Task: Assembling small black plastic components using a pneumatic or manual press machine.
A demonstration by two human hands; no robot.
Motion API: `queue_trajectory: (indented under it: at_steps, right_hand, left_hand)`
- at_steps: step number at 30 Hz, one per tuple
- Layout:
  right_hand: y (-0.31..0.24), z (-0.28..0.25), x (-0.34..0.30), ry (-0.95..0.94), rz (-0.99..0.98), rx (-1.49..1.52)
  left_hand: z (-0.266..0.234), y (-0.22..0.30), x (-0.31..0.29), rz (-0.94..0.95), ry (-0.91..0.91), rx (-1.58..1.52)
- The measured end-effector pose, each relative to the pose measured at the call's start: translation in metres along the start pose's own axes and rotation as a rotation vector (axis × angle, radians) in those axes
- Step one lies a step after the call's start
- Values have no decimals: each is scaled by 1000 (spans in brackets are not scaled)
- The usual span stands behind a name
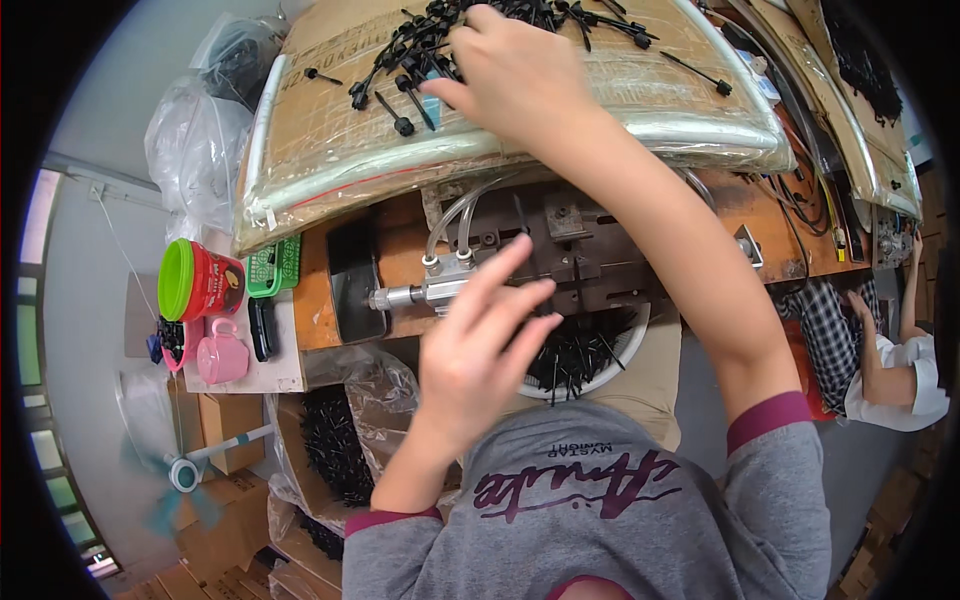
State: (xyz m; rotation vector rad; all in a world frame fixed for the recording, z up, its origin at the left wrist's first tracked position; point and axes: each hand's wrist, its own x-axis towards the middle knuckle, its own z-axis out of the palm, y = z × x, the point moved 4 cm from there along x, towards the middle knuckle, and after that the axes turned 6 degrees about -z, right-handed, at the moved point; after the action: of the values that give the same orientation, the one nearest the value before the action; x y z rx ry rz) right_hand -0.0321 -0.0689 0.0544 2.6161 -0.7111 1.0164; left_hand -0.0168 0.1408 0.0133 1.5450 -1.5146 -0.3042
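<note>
My right hand (525,85) reaches across to a heap of black plastic parts (415,45) with thin stems and knobbed heads. Its thumb stands apart from the fingers, whose tips are among the parts; no held part shows. My left hand (465,345) hovers over the front of a metal clamping fixture (570,265), slightly blurred, its fingers spread. A thin dark stem (521,215) shows just beyond its fingertips, apparently at the fixture. Beside that hand are a metal air cylinder (405,297) and clear hoses (440,225). Below the fixture, a white tub (635,350) holds several black stems.
The heap lies on a plastic-wrapped cardboard tray (330,150). At left are a phone (355,275), a green basket (285,265), a red tub (215,285) and a pink mug (223,355). A box of black parts (338,450) and a fan (184,476) stand below. Another person (890,370) sits at right.
</note>
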Motion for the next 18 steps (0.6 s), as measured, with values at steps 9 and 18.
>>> queue_trajectory:
  at_steps: [9,18]
  right_hand:
    - [48,40,28,-621,33,110]
    - [72,-20,-20,-420,-404,-33]
  left_hand:
    - [47,-11,-38,66,-129,83]
    - [81,-19,-47,193,-117,356]
